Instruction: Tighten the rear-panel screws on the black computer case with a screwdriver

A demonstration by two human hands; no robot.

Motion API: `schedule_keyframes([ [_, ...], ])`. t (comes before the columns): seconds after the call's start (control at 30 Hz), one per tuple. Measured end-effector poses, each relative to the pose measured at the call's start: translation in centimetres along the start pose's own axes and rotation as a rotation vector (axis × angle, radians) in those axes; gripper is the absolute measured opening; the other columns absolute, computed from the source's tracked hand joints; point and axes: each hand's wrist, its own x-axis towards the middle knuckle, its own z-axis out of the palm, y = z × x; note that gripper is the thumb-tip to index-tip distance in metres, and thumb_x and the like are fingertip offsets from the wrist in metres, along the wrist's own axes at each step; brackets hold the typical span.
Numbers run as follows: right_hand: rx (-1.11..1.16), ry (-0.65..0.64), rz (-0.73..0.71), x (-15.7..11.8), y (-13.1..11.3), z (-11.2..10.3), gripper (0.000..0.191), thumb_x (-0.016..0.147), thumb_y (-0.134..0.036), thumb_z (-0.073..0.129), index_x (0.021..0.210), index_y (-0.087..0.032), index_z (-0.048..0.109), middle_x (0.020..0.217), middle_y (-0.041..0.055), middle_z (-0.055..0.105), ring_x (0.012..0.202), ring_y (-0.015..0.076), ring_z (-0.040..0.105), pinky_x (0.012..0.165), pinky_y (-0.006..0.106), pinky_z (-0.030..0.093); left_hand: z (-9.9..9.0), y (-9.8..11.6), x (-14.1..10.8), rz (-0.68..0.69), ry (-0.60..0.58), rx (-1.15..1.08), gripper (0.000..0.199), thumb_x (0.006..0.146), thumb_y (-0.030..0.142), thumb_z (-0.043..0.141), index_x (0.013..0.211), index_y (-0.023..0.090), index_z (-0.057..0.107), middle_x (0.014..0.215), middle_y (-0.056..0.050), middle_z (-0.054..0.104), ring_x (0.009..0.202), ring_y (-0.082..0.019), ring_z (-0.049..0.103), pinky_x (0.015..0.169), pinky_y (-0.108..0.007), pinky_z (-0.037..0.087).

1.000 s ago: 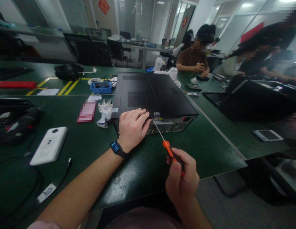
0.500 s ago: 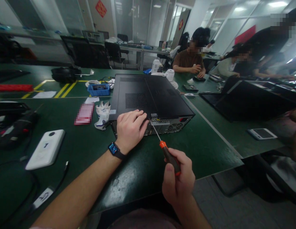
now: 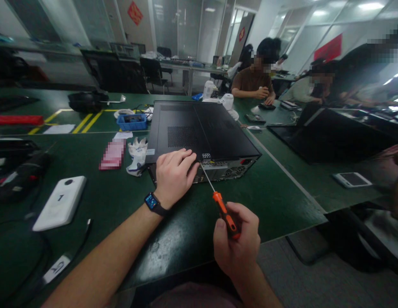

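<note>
A black desktop computer case [image 3: 218,124] lies flat on the green table, its rear panel with ports, a fan grille and a red switch facing me. My left hand [image 3: 175,173], wearing a watch [image 3: 152,202], is closed over the case's near top edge, fingers above and thumb lower by the rear panel. What may be between those fingertips is hidden. My right hand [image 3: 239,239] is closed around the orange and dark handle of a screwdriver [image 3: 223,205]. Its thin shaft slants up to the rear panel's top edge, where the tip sits just beside my left fingertips.
Left of the case lie a white glove [image 3: 137,155], a pink packet [image 3: 113,154], a blue bin [image 3: 132,122] and a white power bank [image 3: 60,203] near cables. To the right are a black laptop-like panel [image 3: 334,132] and a white phone-like device [image 3: 352,180]. Several people sit beyond.
The screwdriver handle has turned, so a long orange inlay now faces up. My right thumb and fingers have shifted slightly left with it. My left hand stays at the case edge.
</note>
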Motion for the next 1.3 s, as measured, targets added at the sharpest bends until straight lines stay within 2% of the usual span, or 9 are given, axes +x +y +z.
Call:
schedule_keyframes([
  [0.13,0.013,0.044,-0.053,0.69,-0.29,-0.02,0.032,0.088,-0.018,0.059,0.121,-0.02,0.055,0.097,0.0068,0.068,0.082,0.0206,0.072,0.069,0.034,0.062,0.0,-0.02,0.03,0.01,0.007,0.015,0.019,0.097,0.03,0.066,0.114,0.024,0.07,0.121,-0.006,0.076,0.117,-0.027,0.069,0.098,-0.046,0.045],
  [0.3,-0.019,0.046,-0.002,0.01,0.21,-0.04,0.026,0.095,-0.018,0.057,0.121,-0.02,0.06,0.095,0.0059,0.072,0.074,0.0178,0.072,0.065,0.031,0.06,-0.03,-0.01,0.06,0.025,0.023,0.03,0.018,0.097,0.03,0.066,0.114,0.024,0.07,0.12,-0.006,0.077,0.116,-0.026,0.07,0.097,-0.046,0.045],
  [0.43,0.074,-0.01,-0.027,0.11,0.08,-0.05,0.034,0.095,-0.021,0.053,0.128,-0.018,0.056,0.1,0.0086,0.07,0.079,0.0201,0.072,0.066,0.034,0.061,-0.1,0.06,0.07,0.018,0.013,0.023,0.018,0.097,0.03,0.066,0.114,0.024,0.07,0.12,-0.007,0.077,0.116,-0.027,0.07,0.097,-0.046,0.045],
  [0.57,0.071,0.036,-0.097,0.64,-0.13,-0.01,0.038,0.09,-0.016,0.059,0.127,-0.019,0.054,0.101,0.0088,0.07,0.084,0.0212,0.072,0.069,0.036,0.062,-0.04,0.02,0.05,0.001,0.0,0.006,0.019,0.097,0.03,0.066,0.115,0.025,0.07,0.121,-0.007,0.076,0.118,-0.027,0.069,0.098,-0.047,0.044],
  [0.77,0.03,-0.001,0.0,-0.17,0.37,-0.16,0.029,0.097,-0.019,0.054,0.126,-0.02,0.058,0.095,0.0066,0.072,0.071,0.0171,0.072,0.061,0.03,0.06,-0.05,0.01,0.04,-0.006,-0.001,-0.006,0.019,0.096,0.029,0.067,0.115,0.025,0.071,0.121,-0.007,0.077,0.118,-0.028,0.069,0.099,-0.047,0.044],
  [0.9,0.065,0.016,-0.042,0.18,0.09,-0.12,0.039,0.093,-0.019,0.056,0.132,-0.017,0.053,0.103,0.0101,0.07,0.082,0.0207,0.073,0.066,0.034,0.062,-0.07,0.04,0.05,0.0,0.0,0.003,0.02,0.097,0.03,0.066,0.115,0.025,0.071,0.12,-0.007,0.077,0.118,-0.028,0.069,0.098,-0.047,0.044],
  [1.0,0.037,0.048,-0.113,0.59,-0.06,-0.1,0.036,0.09,-0.014,0.059,0.126,-0.019,0.056,0.1,0.0083,0.071,0.085,0.0209,0.074,0.07,0.034,0.063,-0.02,0.05,0.08,-0.004,-0.003,0.0,0.019,0.097,0.03,0.066,0.115,0.025,0.071,0.121,-0.007,0.077,0.117,-0.028,0.069,0.099,-0.047,0.044],
  [1.17,0.035,-0.007,-0.022,0.29,0.18,-0.23,0.028,0.096,-0.016,0.054,0.123,-0.021,0.06,0.098,0.0061,0.074,0.075,0.0181,0.074,0.066,0.032,0.062,0.07,0.0,0.04,0.0,0.002,0.006,0.019,0.097,0.03,0.066,0.114,0.025,0.071,0.121,-0.007,0.077,0.118,-0.028,0.069,0.099,-0.048,0.044],
  [1.3,0.079,-0.017,-0.051,0.46,0.02,-0.17,0.032,0.093,-0.019,0.054,0.125,-0.019,0.057,0.1,0.0086,0.07,0.086,0.0216,0.073,0.072,0.037,0.063,0.03,-0.03,-0.02,-0.009,-0.002,-0.007,0.02,0.096,0.029,0.067,0.115,0.026,0.071,0.121,-0.007,0.077,0.118,-0.028,0.069,0.099,-0.048,0.044],
])
